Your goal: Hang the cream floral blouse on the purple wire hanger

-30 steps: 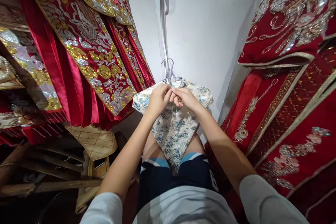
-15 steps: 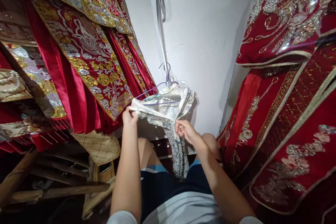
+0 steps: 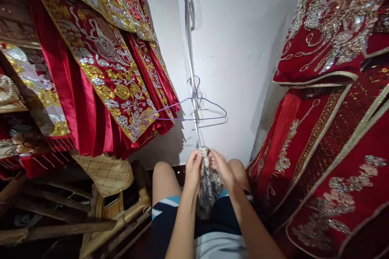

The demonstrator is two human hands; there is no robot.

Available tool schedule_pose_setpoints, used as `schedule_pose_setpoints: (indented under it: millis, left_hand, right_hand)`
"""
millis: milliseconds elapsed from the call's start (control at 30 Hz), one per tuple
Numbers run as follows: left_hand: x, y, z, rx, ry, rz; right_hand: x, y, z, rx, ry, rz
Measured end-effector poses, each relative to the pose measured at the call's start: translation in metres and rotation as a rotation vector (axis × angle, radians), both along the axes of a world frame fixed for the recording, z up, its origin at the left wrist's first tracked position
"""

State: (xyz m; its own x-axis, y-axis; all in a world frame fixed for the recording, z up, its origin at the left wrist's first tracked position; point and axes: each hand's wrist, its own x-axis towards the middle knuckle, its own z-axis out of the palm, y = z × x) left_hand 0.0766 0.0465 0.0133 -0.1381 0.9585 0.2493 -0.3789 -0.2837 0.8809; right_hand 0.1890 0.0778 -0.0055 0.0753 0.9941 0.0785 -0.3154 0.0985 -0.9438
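A light patterned garment (image 3: 206,182) hangs bunched between my two hands, low in the view and above my lap. My left hand (image 3: 193,164) pinches its upper edge from the left. On the other side my right hand (image 3: 219,162) has its fingers closed on the same gathered cloth. Some of the garment's folds are blurred, so its full shape is hidden. Above my hands a purple wire hanger (image 3: 209,118) hangs bare from the white metal rail (image 3: 189,44) on the wall.
To the left hangs a red costume (image 3: 109,68) with gold and silver embroidery, close to the hanger's end. Red beaded gowns (image 3: 328,129) fill the right side. A wooden chair (image 3: 100,226) stands at lower left. Behind the hanger is a white wall (image 3: 237,48).
The garment has come off the purple hanger, which now hangs bare. Both my hands have moved down and closer together with the garment bunched between them.
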Motion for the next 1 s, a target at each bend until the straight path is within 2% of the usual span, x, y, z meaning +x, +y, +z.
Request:
schedule_pose_setpoints:
  millis: [133, 233, 300, 367, 433, 467, 533, 567, 633, 700, 800, 867, 1000]
  left_hand:
    - [-0.001, -0.016, 0.027, 0.230, 0.362, 0.060]
    - [-0.017, -0.021, 0.035, 0.204, 0.444, 0.086]
    - [-0.030, -0.025, 0.036, 0.122, 0.459, -0.018]
    - [-0.042, -0.030, 0.032, 0.048, 0.486, -0.245]
    - [-0.055, -0.036, 0.027, 0.036, 0.605, -0.496]
    - [-0.062, -0.039, 0.024, 0.048, 0.705, -0.581]
    - [-0.082, -0.040, 0.019, 0.055, 0.962, -0.621]
    - [-0.094, -0.038, 0.018, 0.046, 1.100, -0.574]
    - [-0.119, -0.031, 0.019, 0.029, 1.363, -0.389]
    - [-0.144, -0.021, 0.023, 0.046, 1.562, -0.217]
    - [-0.171, -0.011, 0.036, 0.072, 1.686, -0.088]
    - [-0.182, -0.009, 0.047, 0.083, 1.726, -0.009]
    - [-0.190, -0.004, 0.074, 0.093, 1.787, 0.169]
  right_hand:
    - [-0.006, -0.023, 0.015, -0.129, -0.069, 0.426]
    - [0.003, -0.033, 0.029, -0.196, -0.094, 0.672]
    - [0.011, -0.032, 0.038, -0.162, -0.088, 0.763]
    - [0.020, -0.028, 0.051, -0.123, -0.060, 0.806]
    - [0.032, -0.022, 0.068, -0.094, 0.000, 0.801]
    - [0.039, -0.019, 0.078, -0.073, 0.023, 0.784]
    - [0.053, -0.013, 0.098, -0.007, 0.006, 0.754]
    - [0.059, -0.009, 0.108, 0.031, -0.046, 0.733]
    - [0.069, 0.003, 0.124, 0.117, -0.225, 0.632]
    - [0.073, 0.019, 0.134, 0.253, -0.433, 0.418]
    - [0.069, 0.050, 0.135, 0.471, -0.624, 0.126]
    - [0.059, 0.072, 0.131, 0.471, -0.676, 0.092]
    - [0.032, 0.109, 0.116, 0.319, -0.731, 0.092]
